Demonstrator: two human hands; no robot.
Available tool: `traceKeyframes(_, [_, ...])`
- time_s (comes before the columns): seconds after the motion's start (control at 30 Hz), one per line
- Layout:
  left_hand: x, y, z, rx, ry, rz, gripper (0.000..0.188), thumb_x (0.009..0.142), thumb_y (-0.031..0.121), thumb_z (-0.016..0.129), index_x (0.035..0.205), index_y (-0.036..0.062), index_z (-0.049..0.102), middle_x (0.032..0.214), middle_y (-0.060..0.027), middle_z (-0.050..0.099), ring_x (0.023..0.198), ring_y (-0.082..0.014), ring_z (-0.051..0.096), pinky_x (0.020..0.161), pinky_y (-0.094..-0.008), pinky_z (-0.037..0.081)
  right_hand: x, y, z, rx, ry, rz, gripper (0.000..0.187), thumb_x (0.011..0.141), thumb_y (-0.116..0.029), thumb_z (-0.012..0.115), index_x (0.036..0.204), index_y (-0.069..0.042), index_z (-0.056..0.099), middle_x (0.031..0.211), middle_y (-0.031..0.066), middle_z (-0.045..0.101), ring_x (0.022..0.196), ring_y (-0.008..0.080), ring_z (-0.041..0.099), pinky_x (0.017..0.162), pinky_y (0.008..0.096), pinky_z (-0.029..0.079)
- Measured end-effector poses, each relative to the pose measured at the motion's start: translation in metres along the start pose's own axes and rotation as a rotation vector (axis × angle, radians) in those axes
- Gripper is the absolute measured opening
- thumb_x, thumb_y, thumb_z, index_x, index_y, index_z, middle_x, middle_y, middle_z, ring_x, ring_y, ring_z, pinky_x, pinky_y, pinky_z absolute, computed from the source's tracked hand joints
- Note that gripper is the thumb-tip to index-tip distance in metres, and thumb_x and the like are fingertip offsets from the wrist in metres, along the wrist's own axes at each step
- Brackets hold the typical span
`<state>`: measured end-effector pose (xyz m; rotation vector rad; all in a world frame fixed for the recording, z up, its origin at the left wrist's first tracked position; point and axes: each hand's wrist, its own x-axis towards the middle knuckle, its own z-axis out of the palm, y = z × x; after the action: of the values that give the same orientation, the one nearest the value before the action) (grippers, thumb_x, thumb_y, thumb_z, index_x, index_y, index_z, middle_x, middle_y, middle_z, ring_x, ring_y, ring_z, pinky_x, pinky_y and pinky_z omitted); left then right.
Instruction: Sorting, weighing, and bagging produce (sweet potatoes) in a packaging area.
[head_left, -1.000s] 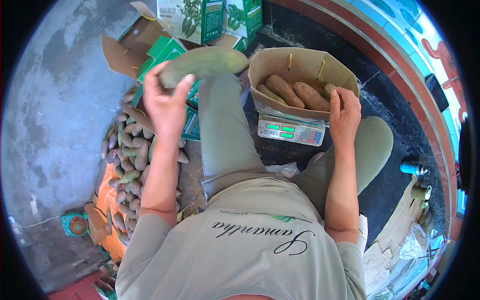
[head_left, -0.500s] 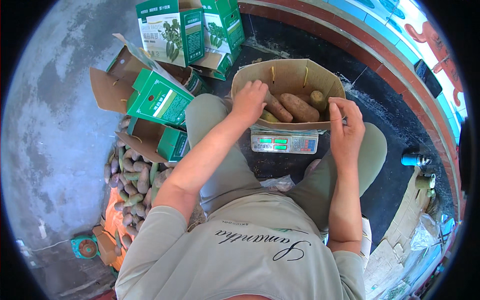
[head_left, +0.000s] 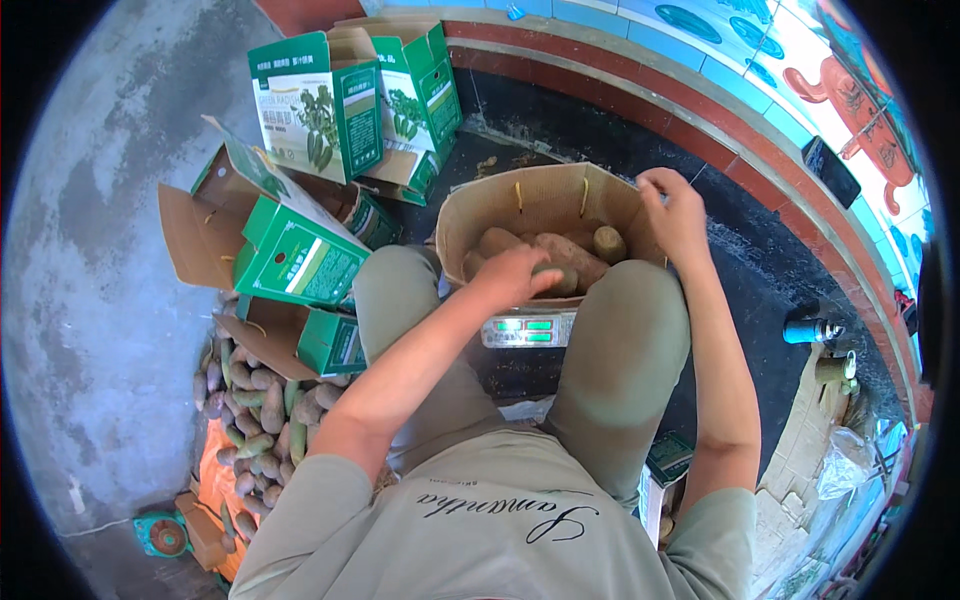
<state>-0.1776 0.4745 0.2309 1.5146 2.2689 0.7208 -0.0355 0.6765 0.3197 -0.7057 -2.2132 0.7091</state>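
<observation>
An open cardboard box (head_left: 475,205) with yellow cord loops on its far wall stands on a digital scale (head_left: 530,333) between my knees. Several soil-covered radishes (head_left: 570,252) lie inside; one with a greenish cut end (head_left: 608,242) leans at the right. My left hand (head_left: 512,277) reaches over the near wall into the box, fingers curled on a greenish radish (head_left: 556,282); its fingertips are partly hidden. At the box's far right corner, my right hand (head_left: 677,210) has bent fingers against the rim. My right knee covers the scale's right part and the box's near right corner.
Green-and-white cartons (head_left: 318,110) stand at the far left, with opened ones (head_left: 300,250) nearer. A radish pile (head_left: 262,420) lies on orange sheeting (head_left: 213,470) to my left. A blue canister (head_left: 808,331) and a clear plastic bag (head_left: 845,462) are at the right.
My left hand has moved from the box's left rim down among the radishes. The right hand has gone farther along the right rim. My right knee has swung inward, and the view has shifted.
</observation>
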Motion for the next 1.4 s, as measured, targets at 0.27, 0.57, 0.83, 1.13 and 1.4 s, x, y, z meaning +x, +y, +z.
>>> traceKeyframes(0.27, [-0.031, -0.013, -0.017, 0.374, -0.300, 0.139, 0.027, 0.068, 0.025, 0.071, 0.088, 0.0081, 0.064, 0.089, -0.0114, 0.062, 0.086, -0.0311, 0.060, 0.076, -0.0415, 0.046, 0.034, 0.086, 0.090, -0.576, -0.195, -0.055, 0.023, 0.078, -0.023, 0.059, 0.096, -0.009, 0.063, 0.092, 0.0127, 0.063, 0.090, 0.0277, 0.061, 0.080, 0.0424, 0.047])
traceKeyframes(0.57, [-0.032, -0.023, -0.001, 0.501, -0.105, 0.315, 0.010, 0.065, 0.010, 0.066, 0.071, 0.0083, 0.058, 0.076, -0.0078, 0.058, 0.078, -0.0273, 0.057, 0.066, -0.0396, 0.048, 0.028, 0.100, 0.096, -0.603, -0.472, 0.073, 0.024, 0.078, -0.029, 0.061, 0.090, -0.009, 0.064, 0.088, 0.0132, 0.066, 0.087, 0.0294, 0.063, 0.074, 0.0407, 0.050])
traceKeyframes(0.83, [-0.014, 0.016, -0.007, 0.426, -0.056, 0.467, 0.011, 0.064, 0.007, 0.064, 0.069, 0.0079, 0.054, 0.070, -0.0067, 0.054, 0.073, -0.0264, 0.055, 0.063, -0.0377, 0.047, -0.011, 0.121, 0.025, -0.520, -0.337, 0.128, 0.022, 0.077, -0.028, 0.062, 0.085, -0.008, 0.064, 0.083, 0.0139, 0.065, 0.083, 0.0315, 0.063, 0.072, 0.0427, 0.050])
traceKeyframes(1.13, [0.076, 0.120, 0.062, 0.250, -0.109, 0.884, 0.013, 0.064, 0.007, 0.064, 0.067, 0.0077, 0.052, 0.070, -0.0068, 0.053, 0.073, -0.0266, 0.054, 0.063, -0.0384, 0.047, -0.115, 0.184, -0.155, -0.671, -0.062, 0.596, 0.031, 0.077, -0.028, 0.057, 0.100, -0.008, 0.064, 0.096, 0.0150, 0.065, 0.092, 0.0309, 0.061, 0.082, 0.0406, 0.047])
traceKeyframes(1.4, [0.098, 0.182, 0.154, 0.073, -0.194, 1.004, 0.002, 0.070, 0.011, 0.060, 0.070, 0.0090, 0.058, 0.071, -0.0058, 0.057, 0.075, -0.0250, 0.057, 0.064, -0.0375, 0.048, -0.256, 0.224, -0.254, -0.956, -0.088, 1.009, 0.020, 0.085, -0.028, 0.054, 0.092, -0.010, 0.058, 0.094, 0.0134, 0.065, 0.092, 0.0308, 0.061, 0.076, 0.0432, 0.049])
